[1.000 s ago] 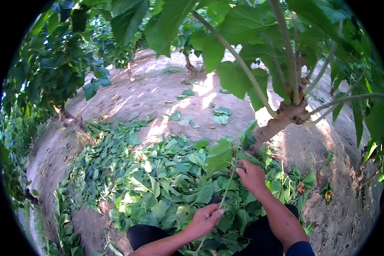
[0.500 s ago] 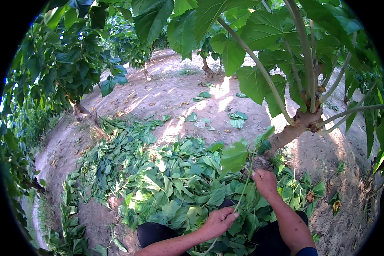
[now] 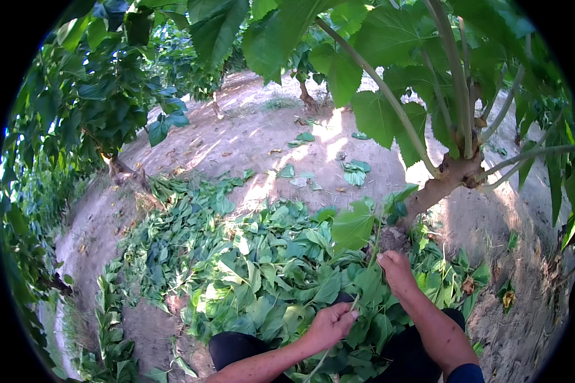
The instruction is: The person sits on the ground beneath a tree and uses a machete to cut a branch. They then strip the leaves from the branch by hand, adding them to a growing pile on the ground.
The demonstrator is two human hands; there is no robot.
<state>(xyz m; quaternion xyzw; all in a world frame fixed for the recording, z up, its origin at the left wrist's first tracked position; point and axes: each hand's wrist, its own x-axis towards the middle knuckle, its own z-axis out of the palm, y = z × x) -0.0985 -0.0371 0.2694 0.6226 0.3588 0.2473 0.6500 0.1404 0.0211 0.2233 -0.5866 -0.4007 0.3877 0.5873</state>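
My left hand point(image 3: 333, 324) is closed around a thin green stem point(image 3: 319, 365), whose lower part trails down over the leaves below my forearm. Farther forward and to the right, my right hand point(image 3: 396, 271) pinches the leafy upper end of a shoot point(image 3: 375, 246), with a broad leaf point(image 3: 352, 228) near its top. Between my hands, leaves behind the stem blend with it, and I cannot tell whether it runs unbroken. Both hands are above a heap of loose green leaves point(image 3: 268, 271) spread in front of my dark-clothed knees point(image 3: 236, 345).
A pruned tree trunk point(image 3: 431, 198) rises just beyond my right hand, and its branches point(image 3: 380, 86) reach overhead. Another low trunk point(image 3: 124, 172) stands at the left. Dry bare soil point(image 3: 236, 147) with scattered leaves lies beyond the heap. A leafy strand point(image 3: 112, 319) lies at lower left.
My right hand has lowered slightly along the shoot. The stretch of stem plainly visible between my hands before is now shorter, and the piece at my left hand points up more steeply.
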